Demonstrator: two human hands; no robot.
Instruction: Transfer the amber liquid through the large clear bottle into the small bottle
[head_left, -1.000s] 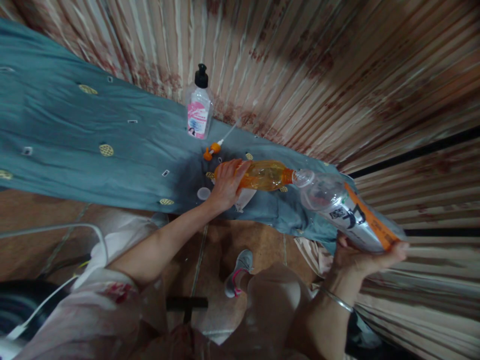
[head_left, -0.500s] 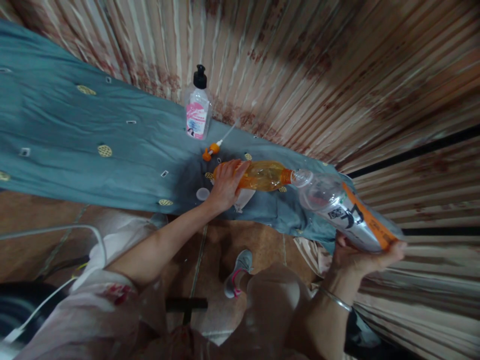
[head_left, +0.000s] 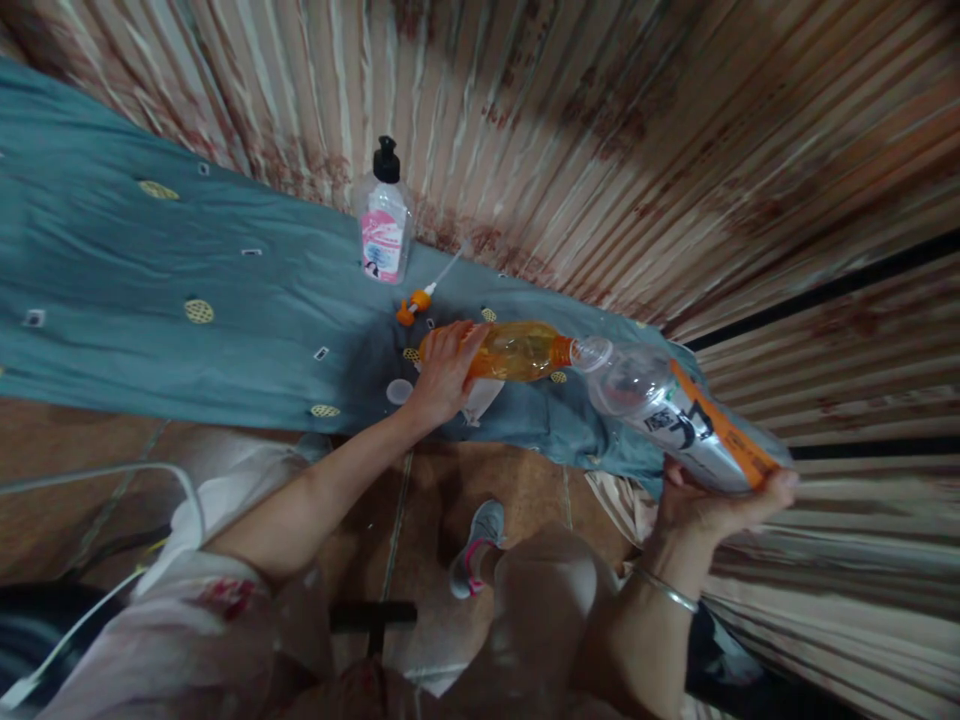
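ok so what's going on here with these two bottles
The left hand grips the orange bottle, and the right hand supports the clear bottle with its mouth against the orange one's. The orange pump lies on the teal cloth, near a black-topped bottle.

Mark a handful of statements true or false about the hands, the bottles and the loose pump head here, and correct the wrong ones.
1. The black-topped bottle has a pink and white label. True.
2. The left hand holds the orange bottle. True.
3. The right hand grips the black-topped bottle. False: it holds the large clear bottle.
4. The orange pump head is fitted on the orange bottle. False: it lies loose on the blue-green cloth.
5. The two held bottles point neck toward neck. True.
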